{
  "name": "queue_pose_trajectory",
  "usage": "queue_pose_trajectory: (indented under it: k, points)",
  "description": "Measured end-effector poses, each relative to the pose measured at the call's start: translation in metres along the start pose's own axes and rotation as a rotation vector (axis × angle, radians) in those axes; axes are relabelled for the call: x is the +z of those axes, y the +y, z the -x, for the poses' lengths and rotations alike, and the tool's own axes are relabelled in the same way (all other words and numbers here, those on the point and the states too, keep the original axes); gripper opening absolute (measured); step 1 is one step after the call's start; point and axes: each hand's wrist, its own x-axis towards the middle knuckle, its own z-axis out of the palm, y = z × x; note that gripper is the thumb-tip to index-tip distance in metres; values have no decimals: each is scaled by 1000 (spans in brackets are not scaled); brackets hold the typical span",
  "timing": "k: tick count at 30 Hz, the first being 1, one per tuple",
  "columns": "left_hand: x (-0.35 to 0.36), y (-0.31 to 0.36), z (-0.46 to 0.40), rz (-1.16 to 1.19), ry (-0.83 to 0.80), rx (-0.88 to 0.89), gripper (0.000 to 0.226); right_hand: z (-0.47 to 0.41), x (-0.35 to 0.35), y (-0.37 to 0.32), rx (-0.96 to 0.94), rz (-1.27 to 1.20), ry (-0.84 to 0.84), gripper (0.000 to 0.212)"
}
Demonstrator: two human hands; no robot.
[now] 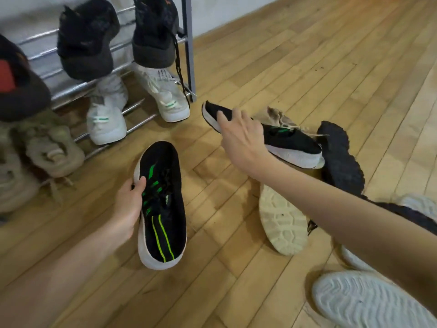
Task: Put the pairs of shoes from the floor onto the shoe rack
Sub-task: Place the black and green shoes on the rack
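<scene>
My left hand (128, 204) grips one black shoe with green stripes and a white sole (163, 209), held above the wooden floor with its toe towards me. My right hand (241, 136) holds the matching black-and-green shoe (293, 145) by its heel end, lifted over the pile of shoes on the right. The metal shoe rack (139, 105) stands at the upper left. It carries a white pair (106, 119) on its low bars, dark shoes (87, 39) above, and beige shoes (54, 152) at the left.
A pile of shoes lies on the floor at the right: a beige shoe sole up (282, 221), a black rugged-soled shoe (340, 162), white soles (364, 301) at the bottom right. The rack's grey post (189, 48) stands beside open wooden floor (295, 55).
</scene>
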Motion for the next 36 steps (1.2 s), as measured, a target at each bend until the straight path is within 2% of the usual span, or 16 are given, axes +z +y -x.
queue_pose_trajectory:
  k: [4, 7, 12, 15, 17, 20, 22, 25, 27, 31, 36]
  points:
    - [-38, -19, 5, -48, 24, -47, 36, 10, 18, -52, -75, -18, -134, 36]
    - [-53, -29, 9, -72, 34, -53, 37, 17, 46, -82, -105, -17, -214, 32]
    - [-68, -38, 11, -146, -19, -87, 40, 21, 67, -82, -144, -94, -372, 52]
    - [-73, -37, 13, -167, -28, -119, 35, 30, 67, -68, -191, -122, -312, 52]
    - [-73, -34, 19, -179, -26, -116, 35, 38, 66, -57, -201, -61, -248, 73]
    - [-74, -30, 33, -227, -39, -106, 23, 50, 64, -38, -110, -11, -255, 101]
    - [-76, -29, 42, -271, -47, -93, 17, 56, 62, -24, -10, 11, -299, 106]
    - [-83, -32, 56, -347, -38, -94, 25, 66, 56, -6, 109, 11, -385, 107]
    - [-86, -37, 63, -408, 13, -102, 28, 73, 52, 0, 110, 6, -390, 106]
    - [-87, -40, 77, -493, 54, -63, 30, 84, 34, 2, 160, -99, -411, 93]
    - [-89, -45, 86, -497, -32, 11, 6, 117, 28, -24, 247, -261, -403, 84]
